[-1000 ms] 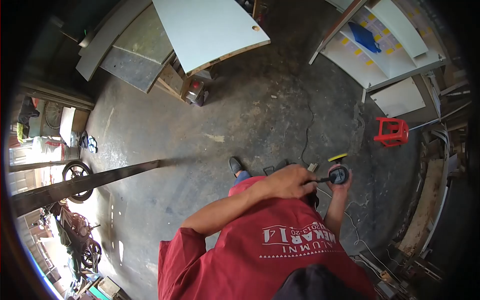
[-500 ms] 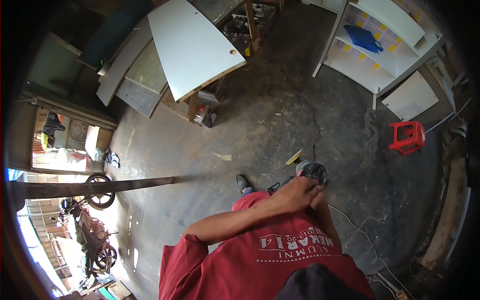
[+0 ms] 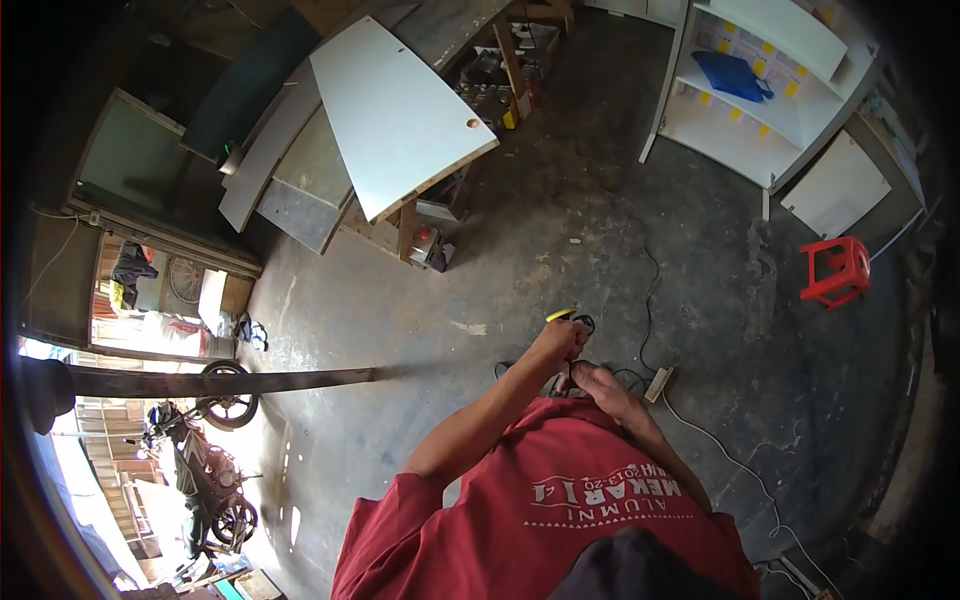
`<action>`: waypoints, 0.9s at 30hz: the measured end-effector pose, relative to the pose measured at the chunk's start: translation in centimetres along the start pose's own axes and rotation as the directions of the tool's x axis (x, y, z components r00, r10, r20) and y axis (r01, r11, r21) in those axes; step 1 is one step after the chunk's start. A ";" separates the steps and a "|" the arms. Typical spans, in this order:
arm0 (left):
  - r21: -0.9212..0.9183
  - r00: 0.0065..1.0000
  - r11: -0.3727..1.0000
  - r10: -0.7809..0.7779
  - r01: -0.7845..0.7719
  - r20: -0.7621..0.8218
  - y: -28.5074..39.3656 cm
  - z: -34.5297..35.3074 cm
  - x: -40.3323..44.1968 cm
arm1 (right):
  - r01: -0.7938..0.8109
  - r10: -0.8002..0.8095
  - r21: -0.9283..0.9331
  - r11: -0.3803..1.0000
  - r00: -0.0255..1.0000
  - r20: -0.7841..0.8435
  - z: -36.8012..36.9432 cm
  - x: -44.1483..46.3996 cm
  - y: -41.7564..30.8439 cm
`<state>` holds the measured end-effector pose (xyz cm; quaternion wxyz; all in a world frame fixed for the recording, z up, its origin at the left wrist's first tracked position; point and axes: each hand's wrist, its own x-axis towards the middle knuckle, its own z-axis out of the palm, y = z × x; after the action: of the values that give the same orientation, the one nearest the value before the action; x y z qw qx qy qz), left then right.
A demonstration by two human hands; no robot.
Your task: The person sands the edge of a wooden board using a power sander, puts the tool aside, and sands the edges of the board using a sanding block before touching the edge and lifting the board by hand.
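Observation:
My left hand [image 3: 562, 342] is closed round a dark hand-held power tool [image 3: 586, 323], whose yellow disc pad [image 3: 560, 314] shows just beyond the knuckles. Most of the tool is hidden behind the hand. Close below it, in front of the red shirt, my right hand [image 3: 602, 388] has its fingers bent at a black cord [image 3: 571, 374] that hangs down from the tool. Loops of dark cord lie beside both hands.
A pale power strip [image 3: 658, 385] with a white cable [image 3: 730, 458] lies on the floor at right. Beyond are a red stool [image 3: 836, 272], a white cabinet [image 3: 725, 150], a white board [image 3: 400, 115], a wooden post [image 3: 300, 380] and a motorcycle [image 3: 210, 470].
The tool has moved left and away from the body. My left hand now grips it, while my right hand has left its body and come down to the cord. The view has shifted too.

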<state>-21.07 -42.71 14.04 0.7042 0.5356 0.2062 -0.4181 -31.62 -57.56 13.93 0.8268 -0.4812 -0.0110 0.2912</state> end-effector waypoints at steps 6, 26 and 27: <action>-0.327 0.996 0.945 -0.030 0.000 -0.087 0.3 0.1 0.4 | -0.162 -0.123 -0.725 0.669 0.939 -0.323 1.2 -1.9 -2.0; 0.331 0.895 0.842 0.341 -0.427 0.286 -2.0 -14.2 0.0 | -0.159 0.146 0.046 0.986 0.705 -0.694 6.8 3.0 -5.6; 0.268 0.902 0.863 0.385 -0.427 0.196 -4.2 -17.7 1.2 | -0.142 0.191 0.129 0.981 0.670 -0.717 4.9 2.9 -4.4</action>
<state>-21.01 -27.08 4.69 0.6976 0.6393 -0.0268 -0.3224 -28.60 -53.85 19.29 0.7478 -0.5301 0.3700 0.1513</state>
